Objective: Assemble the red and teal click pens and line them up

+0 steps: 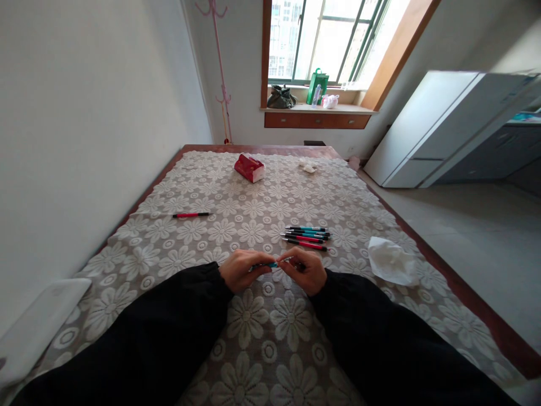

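Observation:
My left hand (245,267) is closed, pinching a teal pen (274,264) between thumb and fingers. From the other side, my right hand (305,270) closes its thumb and fingertips on the pen's near-right end, where a small dark part shows under the fingers. Most of the pen is hidden by both hands, so I cannot tell whether it is in one piece. Just beyond my right hand lies a group of several pens (306,237), teal and red with black ends, side by side. One red and black pen (191,215) lies alone further left.
A lace cloth (249,321) covers the table. On it are a red tissue pack (249,168) at the back, crumpled tissue (307,167), a white tissue (392,261) at right, and a white object (44,321) at the left edge. A wall rises along the left.

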Demonstrator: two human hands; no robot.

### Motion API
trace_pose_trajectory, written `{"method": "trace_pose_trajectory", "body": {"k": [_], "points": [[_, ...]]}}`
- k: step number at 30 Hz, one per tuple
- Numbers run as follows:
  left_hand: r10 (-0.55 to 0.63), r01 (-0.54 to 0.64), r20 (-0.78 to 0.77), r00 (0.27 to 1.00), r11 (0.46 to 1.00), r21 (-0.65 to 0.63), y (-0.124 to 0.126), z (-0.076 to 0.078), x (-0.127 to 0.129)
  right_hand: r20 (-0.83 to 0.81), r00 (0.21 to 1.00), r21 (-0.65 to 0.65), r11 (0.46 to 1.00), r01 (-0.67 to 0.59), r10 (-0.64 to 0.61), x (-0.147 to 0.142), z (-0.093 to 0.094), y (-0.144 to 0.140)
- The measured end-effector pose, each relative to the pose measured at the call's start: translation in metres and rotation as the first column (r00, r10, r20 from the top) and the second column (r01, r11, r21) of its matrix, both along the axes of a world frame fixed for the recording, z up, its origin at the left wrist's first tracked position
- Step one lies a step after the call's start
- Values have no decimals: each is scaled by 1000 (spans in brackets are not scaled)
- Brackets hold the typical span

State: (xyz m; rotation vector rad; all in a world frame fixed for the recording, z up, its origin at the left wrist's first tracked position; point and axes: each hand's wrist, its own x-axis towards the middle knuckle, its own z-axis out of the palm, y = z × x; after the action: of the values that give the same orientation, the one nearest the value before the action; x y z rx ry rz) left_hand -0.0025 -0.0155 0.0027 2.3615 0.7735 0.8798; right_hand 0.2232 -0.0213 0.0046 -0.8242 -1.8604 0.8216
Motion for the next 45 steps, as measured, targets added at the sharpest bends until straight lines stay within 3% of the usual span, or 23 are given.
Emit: {"method": "trace_pose_trajectory", "body": {"k": [9, 21, 34, 41, 45], "points": [[4, -5, 22, 1000, 999, 40, 0, 3, 0, 29, 999, 62, 998, 17, -19, -2, 1, -3], [-89, 77, 84, 992, 988, 135, -1, 3, 1, 26, 1000, 145, 989, -7, 3, 1, -2, -5], [-72, 54, 78, 994, 975, 216, -1, 3, 2, 59, 998, 216, 976, -3, -10, 0, -5, -4], [-101, 83, 80, 992, 977, 198, -1, 3, 2, -8, 999, 346, 938, -37, 42, -1, -5, -3], [-85, 65, 93, 992, 977, 204, -1, 3, 2, 29, 1000, 279, 960, -6, -2, -1, -2, -4]]}}
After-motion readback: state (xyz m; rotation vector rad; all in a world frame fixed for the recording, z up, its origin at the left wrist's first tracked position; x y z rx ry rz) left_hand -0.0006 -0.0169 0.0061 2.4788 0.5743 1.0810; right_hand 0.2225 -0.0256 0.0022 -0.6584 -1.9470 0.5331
